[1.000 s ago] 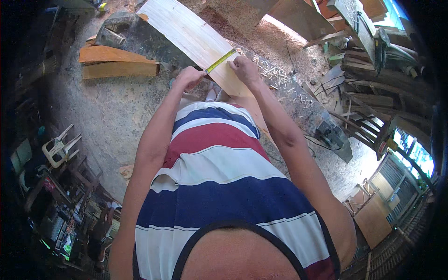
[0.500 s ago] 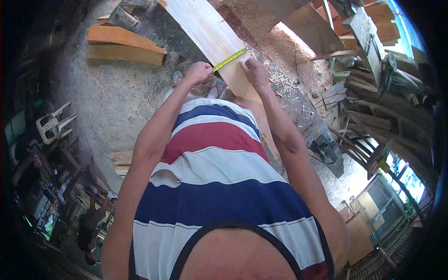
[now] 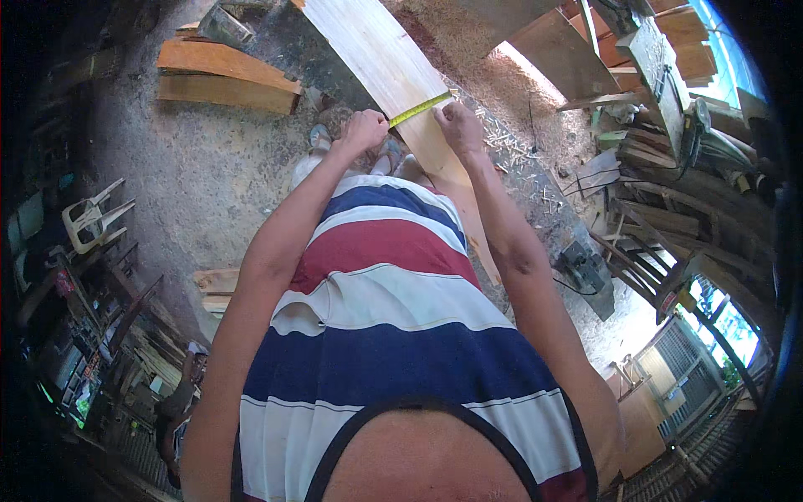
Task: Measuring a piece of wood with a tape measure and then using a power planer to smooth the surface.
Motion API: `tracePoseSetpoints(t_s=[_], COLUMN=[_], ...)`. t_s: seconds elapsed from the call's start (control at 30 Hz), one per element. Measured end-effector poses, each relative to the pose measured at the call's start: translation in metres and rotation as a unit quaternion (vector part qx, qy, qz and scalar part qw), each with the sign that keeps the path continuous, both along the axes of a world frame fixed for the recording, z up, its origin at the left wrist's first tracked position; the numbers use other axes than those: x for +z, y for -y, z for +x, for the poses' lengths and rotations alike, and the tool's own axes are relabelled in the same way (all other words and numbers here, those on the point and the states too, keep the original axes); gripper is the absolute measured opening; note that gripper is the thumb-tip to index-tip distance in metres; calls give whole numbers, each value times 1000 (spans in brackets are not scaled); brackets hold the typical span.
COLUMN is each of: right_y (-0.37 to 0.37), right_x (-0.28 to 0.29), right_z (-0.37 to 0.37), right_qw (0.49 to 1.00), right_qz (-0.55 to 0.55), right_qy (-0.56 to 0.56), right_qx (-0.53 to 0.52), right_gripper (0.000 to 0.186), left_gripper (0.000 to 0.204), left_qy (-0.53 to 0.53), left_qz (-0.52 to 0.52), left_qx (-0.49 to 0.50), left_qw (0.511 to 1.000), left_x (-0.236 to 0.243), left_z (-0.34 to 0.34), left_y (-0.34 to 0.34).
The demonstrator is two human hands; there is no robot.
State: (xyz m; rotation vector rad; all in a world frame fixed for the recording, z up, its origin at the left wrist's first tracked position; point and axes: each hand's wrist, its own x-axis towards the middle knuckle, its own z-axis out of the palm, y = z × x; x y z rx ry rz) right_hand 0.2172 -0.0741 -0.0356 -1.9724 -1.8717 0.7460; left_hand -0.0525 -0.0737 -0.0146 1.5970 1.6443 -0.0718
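Cream plastic chair (image 3: 94, 222) is sitting at the left, and orange-brown wooden pieces (image 3: 226, 79) are resting nearer the middle on the rough grey floor (image 3: 209, 159). The person's left hand (image 3: 365, 130) is pinching the left end of a bright yellow measuring tape (image 3: 420, 109), which is stretching across a long, pale wooden plank (image 3: 381, 54). That plank is running diagonally from the top edge down past both hands. The right hand (image 3: 460, 130) is curling closed just beside the tape's right end; whether its fingers are gripping the tape, I cannot tell. Thin, pale wooden sticks (image 3: 513, 151) are lying scattered beyond it, a dark, boxy tool (image 3: 579, 261) is resting lower down, and rough brown timber (image 3: 669, 186) is lying piled at the far right
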Motion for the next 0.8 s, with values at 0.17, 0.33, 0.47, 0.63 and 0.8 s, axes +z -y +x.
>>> tracePoseSetpoints(t_s=[0.17,0.33,0.47,0.63,0.8], right_y=[1,1,1,0,1], right_x=[3,9,12,12,14], right_z=[-1,-2,-3,-2,-2], right_qw=[1000,1000,1000,1000,1000], right_qz=[9,-11,-12,-14,16], right_qy=[-2,-15,-16,-21,-13], right_qx=[12,1,3,8,15], right_gripper=[38,36,35,35,34], left_gripper=[40,42,43,43,45], left_qy=[-16,-9,0,2,2], left_qz=[-46,-42,-40,-36,-34], left_qx=[2,3,3,12,16], left_qw=[999,999,999,999,999], left_x=[-5,-6,-12,-23,-26], left_z=[0,-1,-4,-5,-6], left_y=[-7,-7,-7,-7,-6])
